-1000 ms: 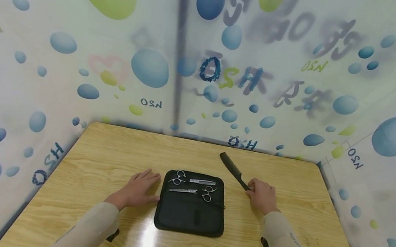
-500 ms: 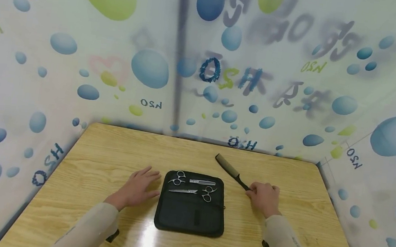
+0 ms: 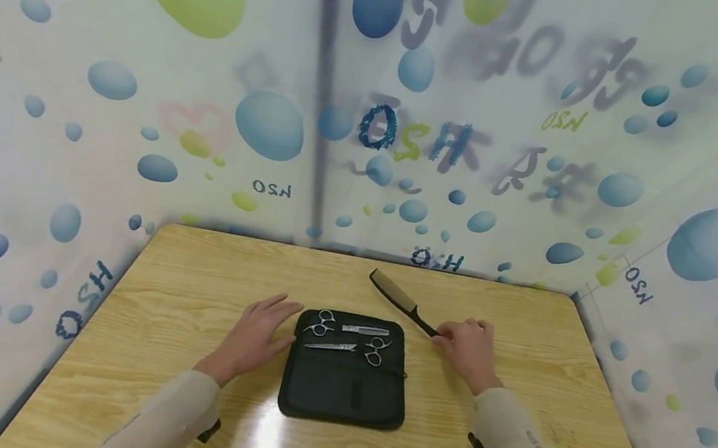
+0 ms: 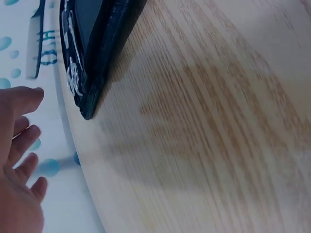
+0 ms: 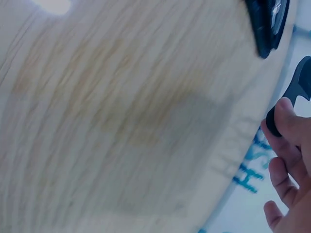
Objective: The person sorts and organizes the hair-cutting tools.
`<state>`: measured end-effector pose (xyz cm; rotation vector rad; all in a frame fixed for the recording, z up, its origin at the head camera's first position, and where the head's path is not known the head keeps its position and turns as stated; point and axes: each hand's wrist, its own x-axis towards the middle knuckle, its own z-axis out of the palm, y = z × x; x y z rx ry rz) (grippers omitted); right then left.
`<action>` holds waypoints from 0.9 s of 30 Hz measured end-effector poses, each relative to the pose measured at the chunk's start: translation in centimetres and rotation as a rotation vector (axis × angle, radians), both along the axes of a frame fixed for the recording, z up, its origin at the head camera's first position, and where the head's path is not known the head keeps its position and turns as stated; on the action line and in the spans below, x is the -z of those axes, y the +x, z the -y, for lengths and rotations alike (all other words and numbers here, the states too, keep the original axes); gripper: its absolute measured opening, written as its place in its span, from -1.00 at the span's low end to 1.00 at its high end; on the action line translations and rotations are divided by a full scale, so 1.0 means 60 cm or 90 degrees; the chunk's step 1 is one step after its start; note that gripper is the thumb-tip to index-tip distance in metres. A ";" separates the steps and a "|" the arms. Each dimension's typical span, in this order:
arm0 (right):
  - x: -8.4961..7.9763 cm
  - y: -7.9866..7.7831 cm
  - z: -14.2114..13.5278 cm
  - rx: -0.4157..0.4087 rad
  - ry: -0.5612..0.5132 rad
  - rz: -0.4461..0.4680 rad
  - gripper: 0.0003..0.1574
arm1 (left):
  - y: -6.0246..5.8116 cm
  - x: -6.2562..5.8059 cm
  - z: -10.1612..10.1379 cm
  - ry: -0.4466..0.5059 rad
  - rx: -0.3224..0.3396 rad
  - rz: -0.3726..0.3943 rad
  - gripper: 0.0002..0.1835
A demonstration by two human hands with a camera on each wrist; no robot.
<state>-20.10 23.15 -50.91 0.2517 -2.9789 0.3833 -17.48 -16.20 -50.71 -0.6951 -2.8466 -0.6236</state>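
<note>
My right hand (image 3: 469, 350) pinches the handle end of a black comb (image 3: 396, 293) between thumb and fingers. The comb's toothed part points away to the upper left, beyond the case. In the right wrist view the dark handle (image 5: 297, 86) shows between the thumb and forefinger. A black zip case (image 3: 343, 394) lies open on the table, with two pairs of silver hair scissors (image 3: 332, 345) in its upper half. My left hand (image 3: 256, 335) is at the case's left edge, fingers loosely extended and holding nothing; in the left wrist view, its fingers are apart from the case (image 4: 99, 53).
The case and hands are over a light wooden table (image 3: 206, 265). Its far edge meets a pale wall (image 3: 202, 190) printed with blue and green drops. Similar walls stand at left and right.
My right hand has moved left with the comb, whose toothed end has swung left and turned to show its flat side. My left hand has shifted slightly toward the case's upper left corner.
</note>
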 end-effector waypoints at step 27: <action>-0.021 0.033 0.124 -0.221 -0.018 -0.013 -0.86 | 0.003 0.007 -0.033 -0.075 0.048 -0.281 -0.30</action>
